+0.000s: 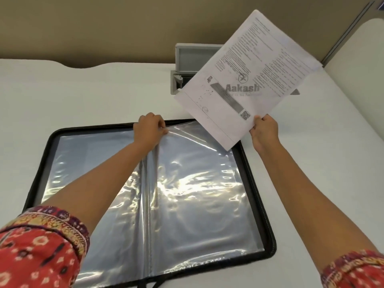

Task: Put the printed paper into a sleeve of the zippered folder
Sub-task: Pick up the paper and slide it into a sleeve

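On the desk (83, 90), centre of the head view: zippered folder (93, 126) lies open flat.
Left hand (150, 127): fingers pinch the top edge of the right-page sleeve (197, 173) beside the spine, holding it raised.
Right hand (265, 129): fingers grasp the printed paper (249, 80) by its lower corner; sheet in the air, upper right, not yet in the sleeve.
Risk: held by one corner, the sheet may buckle at the mouth, or slide between sleeves if the pinched film slips.
Contents: visible sleeves look empty; grey box (193, 57) behind, lid up, inside hidden.
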`<state>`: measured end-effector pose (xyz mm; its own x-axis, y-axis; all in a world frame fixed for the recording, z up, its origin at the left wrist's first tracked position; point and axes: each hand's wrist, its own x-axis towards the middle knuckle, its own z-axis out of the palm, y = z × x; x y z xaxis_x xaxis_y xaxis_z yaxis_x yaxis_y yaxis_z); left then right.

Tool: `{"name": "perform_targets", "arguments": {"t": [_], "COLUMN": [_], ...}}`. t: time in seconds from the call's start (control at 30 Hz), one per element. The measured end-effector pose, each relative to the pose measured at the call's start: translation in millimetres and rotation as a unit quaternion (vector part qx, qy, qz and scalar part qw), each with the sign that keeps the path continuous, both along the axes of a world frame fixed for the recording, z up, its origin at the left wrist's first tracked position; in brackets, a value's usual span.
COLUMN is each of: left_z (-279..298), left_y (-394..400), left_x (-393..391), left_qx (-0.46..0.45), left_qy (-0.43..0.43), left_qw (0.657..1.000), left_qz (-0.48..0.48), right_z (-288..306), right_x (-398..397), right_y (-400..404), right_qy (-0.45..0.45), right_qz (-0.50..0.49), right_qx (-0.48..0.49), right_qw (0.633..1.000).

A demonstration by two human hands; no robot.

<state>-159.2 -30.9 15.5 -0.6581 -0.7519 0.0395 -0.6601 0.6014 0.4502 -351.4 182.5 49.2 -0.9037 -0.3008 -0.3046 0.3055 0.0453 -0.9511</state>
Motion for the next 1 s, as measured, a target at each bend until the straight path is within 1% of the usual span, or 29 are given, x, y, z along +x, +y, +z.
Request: {"name": "perform_targets", "arguments": {"t": [0.13,0.23,0.33,0.47,0.53,0.7,0.87,1.0], "left_z": [-3.0,-5.3,-3.6,-2.0,-0.3,-5.5,-9.1,-7.9], "left_y": [-3.6,-5.8,-5.4,0.8,3.9,8.0,4.5,2.0], "left_x": [-0.3,-1.1,-0.7,6.8,12.2,19.8,20.1,21.3], "left_qx": [-0.062,-0.091,-0.112,-0.165,-0.205,-0.291,-0.323,-0.32], "left_qy": [0.004,0.01,0.006,0.028,0.025,0.05,0.094,0.09], "left_qw": [0.996,0.989,0.984,0.973,0.963,0.933,0.918,0.919], "left_qz": [-0.063,-0.117,-0.137,-0.161,-0.176,-0.205,-0.209,-0.212], "right_z": [2.5,9.6,18.5,18.6,18.0,19.2,22.2,22.4], "right_x": [-3.3,-6.7,-8.5,-5.0,-1.4,1.6,7.9,12.3], "right_y": [-18.5,-31.7,-48.6,-71.0,-79.7,-99.7,-117.8,-131.4], "right_qy": [-0.015,-0.027,-0.017,-0.014,-0.016,0.001,0.015,0.0], "right_qz": [0.006,0.022,0.027,0.029,0.029,0.022,0.039,0.074], "right_qx": [-0.04,-0.087,-0.101,-0.092,-0.086,-0.058,-0.032,-0.035], "right_qw": [0.999,0.996,0.994,0.995,0.996,0.998,0.999,0.997]}}
